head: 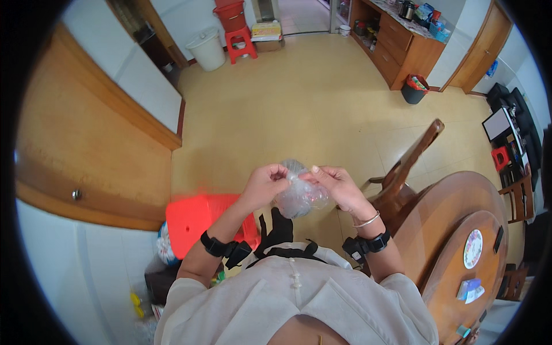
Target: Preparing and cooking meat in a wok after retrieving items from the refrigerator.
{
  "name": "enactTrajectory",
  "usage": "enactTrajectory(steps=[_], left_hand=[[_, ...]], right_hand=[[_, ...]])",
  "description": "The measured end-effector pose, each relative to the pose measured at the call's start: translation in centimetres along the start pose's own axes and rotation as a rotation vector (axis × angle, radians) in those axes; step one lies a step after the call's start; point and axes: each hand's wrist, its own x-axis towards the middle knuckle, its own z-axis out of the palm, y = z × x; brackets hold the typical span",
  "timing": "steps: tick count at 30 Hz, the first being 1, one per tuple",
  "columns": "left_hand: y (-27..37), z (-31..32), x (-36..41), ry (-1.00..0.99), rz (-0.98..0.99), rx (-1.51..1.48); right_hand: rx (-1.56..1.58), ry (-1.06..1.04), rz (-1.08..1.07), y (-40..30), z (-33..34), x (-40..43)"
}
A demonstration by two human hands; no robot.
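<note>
A clear plastic bag (297, 200) with unclear contents hangs in front of me, gathered near its top. The fingers of my left hand (265, 183) pinch the gathered plastic from the left. From the right, my right hand (338, 185) holds the same part between thumb and fingers, and a bangle is on that wrist. Black straps with small devices sit around both forearms. What fills the bag cannot be made out through the crumpled plastic.
A red plastic stool (194, 224) stands at my left. To my right are a round wooden table (414, 241) and a wooden chair (403, 168). Farther off stand a white bin (207, 49), stacked red buckets (230, 17), a lined trash bin (415, 90) and a wooden cabinet (399, 47).
</note>
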Motion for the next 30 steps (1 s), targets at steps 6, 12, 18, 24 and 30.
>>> enactTrajectory(steps=[6,12,18,24,30], left_hand=[[2.6,-5.9,13.4,-0.13,0.088,-0.002],[7.0,-10.5,27.4,-0.266,0.143,0.158],[7.7,-13.5,41.5,-0.233,0.209,0.254],[9.9,-16.4,56.0,-0.266,0.079,0.312],[12.4,-21.0,69.6,-0.339,0.056,-0.029]], right_hand=[[-0.047,-0.094,-0.056,-3.9,-4.5,13.0],[-0.094,-0.007,-0.187,-7.6,-9.9,24.3],[-0.098,0.041,-0.247,-10.0,-15.8,36.6],[-0.41,0.068,-0.277,-14.6,-24.3,49.2],[-0.433,-0.073,-0.292,-21.7,-32.3,62.4]])
